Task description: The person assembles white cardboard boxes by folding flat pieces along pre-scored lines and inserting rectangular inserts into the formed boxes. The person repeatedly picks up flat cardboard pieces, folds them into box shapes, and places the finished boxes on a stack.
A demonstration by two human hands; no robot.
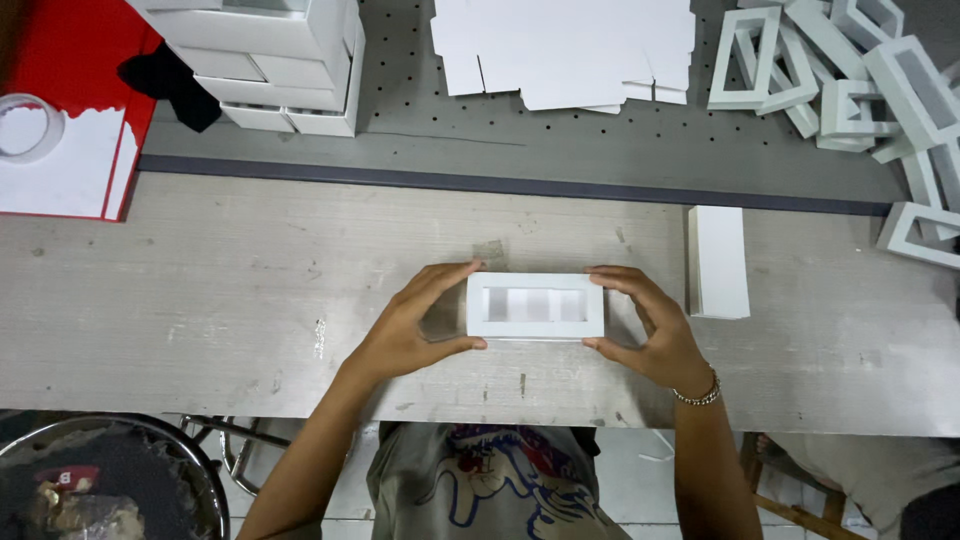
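A small white cardboard box insert point(535, 306) with a rectangular window lies flat on the grey wooden table point(200, 300). My left hand point(410, 325) grips its left end, thumb at the near edge and fingers at the far edge. At the insert's right end my right hand point(650, 330), with a bead bracelet on the wrist, holds it the same way. A closed white box point(718, 262) stands just right of my right hand.
Flat white die-cut cardboard sheets point(565, 45) lie at the back centre. Several folded white window frames point(860, 80) are piled at the back right. Stacked white boxes point(280, 60) stand back left, beside a red-and-white box point(70, 120) and a tape roll point(28, 125).
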